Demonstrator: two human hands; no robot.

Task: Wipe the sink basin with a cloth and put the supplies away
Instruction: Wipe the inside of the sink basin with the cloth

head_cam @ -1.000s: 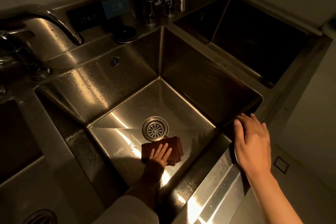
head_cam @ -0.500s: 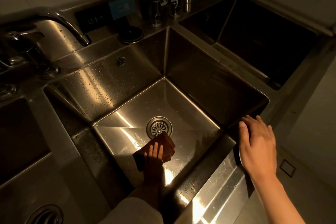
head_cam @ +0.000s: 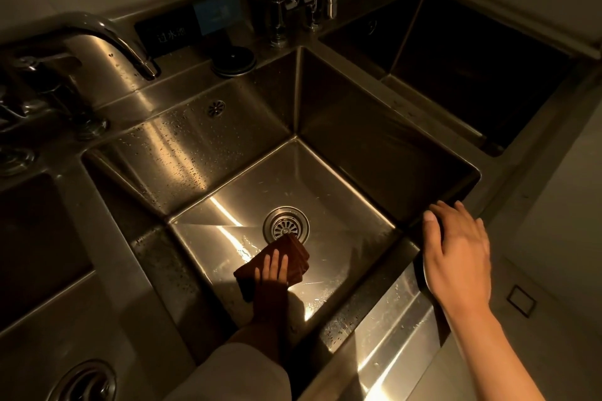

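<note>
A deep stainless steel sink basin [head_cam: 325, 179] fills the middle of the head view, with a round drain [head_cam: 286, 225] in its floor. Just in front of the drain lies a folded brown cloth [head_cam: 294, 254], flat on the wet basin floor. My left hand [head_cam: 272, 273] presses down on the cloth with straight fingers. My right hand [head_cam: 456, 251] rests open on the basin's front right rim, with the fingers over the corner edge.
A curved tap [head_cam: 107, 39] reaches over the back left ledge. More taps and a dispenser [head_cam: 293, 0] stand at the back, beside a round black lid [head_cam: 233, 60]. Further basins lie at the left [head_cam: 35, 238] and the back right [head_cam: 472, 65].
My left hand has slid the cloth leftward and turned it, so one corner now points at the drain. The right hand stays on the rim.
</note>
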